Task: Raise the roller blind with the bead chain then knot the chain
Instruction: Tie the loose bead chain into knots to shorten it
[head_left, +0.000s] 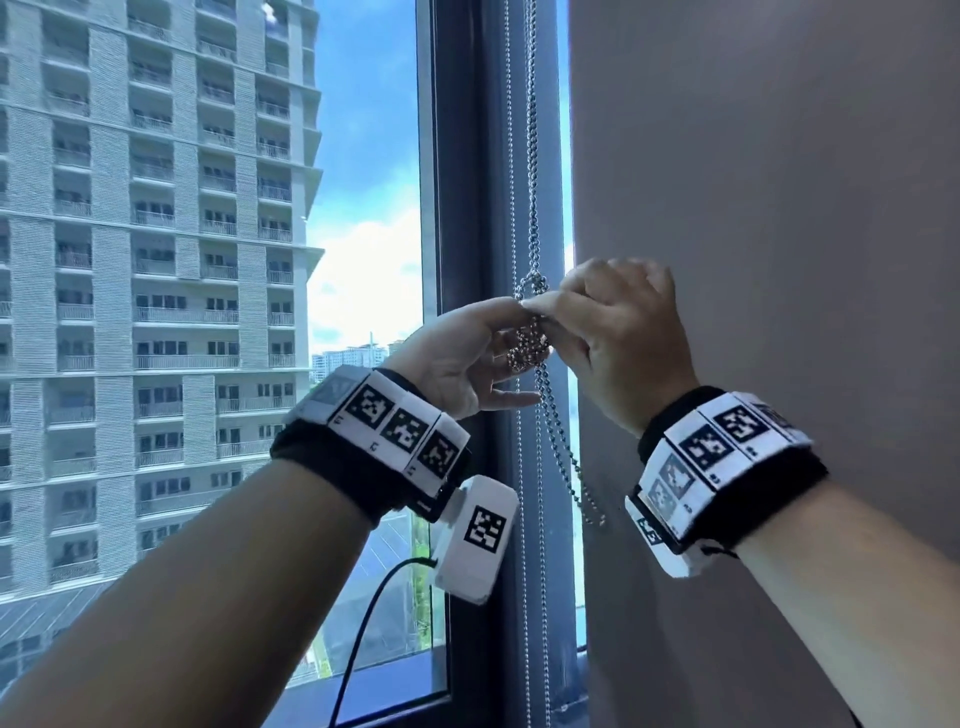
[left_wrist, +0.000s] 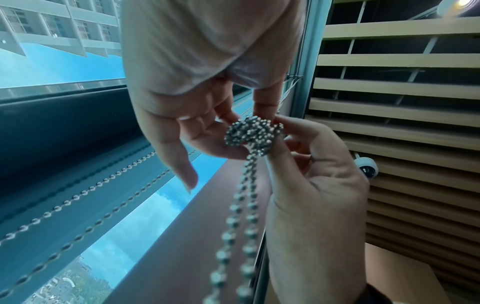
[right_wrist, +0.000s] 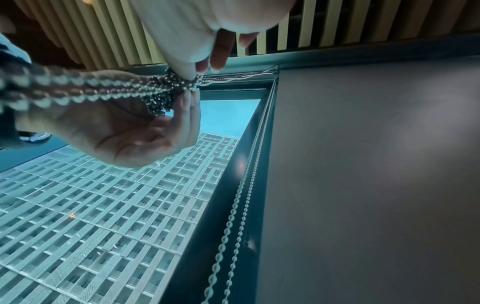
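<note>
Pinched between left hand (head_left: 470, 358) and right hand (head_left: 618, 332): a loose, bunched knot (head_left: 529, 345) in the silver metal bead chain (head_left: 531, 156), beside the dark window frame (head_left: 462, 156) and a lowered grey roller blind (head_left: 753, 208). Tail loop dangling below. Likely risks: smooth beads slipping free before cinching, or an uneven tug jamming the tangle.

You face a dark-framed window (head_left: 462, 208); outside, a pale apartment tower (head_left: 156, 260) under blue sky, slatted ceiling (left_wrist: 389, 82) overhead.
</note>
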